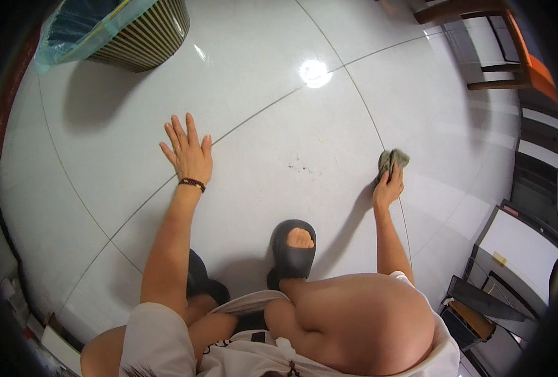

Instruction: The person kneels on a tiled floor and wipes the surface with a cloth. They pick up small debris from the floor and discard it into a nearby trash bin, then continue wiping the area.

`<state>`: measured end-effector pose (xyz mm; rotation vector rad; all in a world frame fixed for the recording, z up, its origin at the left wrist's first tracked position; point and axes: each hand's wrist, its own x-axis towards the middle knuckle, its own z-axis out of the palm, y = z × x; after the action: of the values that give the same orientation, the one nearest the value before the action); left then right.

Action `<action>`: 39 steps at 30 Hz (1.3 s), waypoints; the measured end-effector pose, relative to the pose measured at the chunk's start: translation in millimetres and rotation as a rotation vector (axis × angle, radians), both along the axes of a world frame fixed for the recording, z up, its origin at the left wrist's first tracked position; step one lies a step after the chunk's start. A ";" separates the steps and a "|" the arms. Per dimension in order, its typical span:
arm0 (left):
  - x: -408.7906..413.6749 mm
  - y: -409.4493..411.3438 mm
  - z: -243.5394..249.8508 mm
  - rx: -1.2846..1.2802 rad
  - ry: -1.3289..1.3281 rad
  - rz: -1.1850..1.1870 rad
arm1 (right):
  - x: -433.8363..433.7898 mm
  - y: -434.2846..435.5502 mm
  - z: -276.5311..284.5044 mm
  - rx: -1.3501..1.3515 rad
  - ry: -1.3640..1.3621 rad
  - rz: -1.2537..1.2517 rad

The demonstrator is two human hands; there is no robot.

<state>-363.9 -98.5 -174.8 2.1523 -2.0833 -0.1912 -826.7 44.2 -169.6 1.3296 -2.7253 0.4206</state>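
Note:
My left hand (189, 153) is spread with its fingers apart over the pale tiled floor (260, 141); whether the palm presses on it I cannot tell. A dark beaded bracelet (192, 183) circles that wrist. On the right, my right hand (389, 188) grips a folded grey-green cloth (394, 160) close to a tile joint. Between the two hands lies a small scatter of dark and reddish crumbs (302, 168). One yellowish speck (320, 140) sits a little beyond them.
A striped waste bin (151, 37) with a bluish plastic liner stands at the far left. Wooden chair legs (498, 86) are at the far right. Lower right, a white panel (519, 242) and dark boards lean together. My dark slipper (294, 254) is near the crumbs.

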 end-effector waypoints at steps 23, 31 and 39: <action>-21.7 -3.8 15.9 0.051 -0.004 0.028 | 162.6 -169.4 48.0 0.167 -0.396 1.250; -23.1 -3.9 19.7 0.079 0.021 0.023 | -5.8 -305.9 8.7 -0.195 -0.109 0.374; -15.6 -1.2 22.0 0.114 0.009 0.024 | 158.4 -389.3 -4.4 -0.100 -0.091 0.707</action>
<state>-379.5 -99.8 -152.8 2.2348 -2.0886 -0.3236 -668.2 -345.1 -174.0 2.2574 -2.1678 0.6567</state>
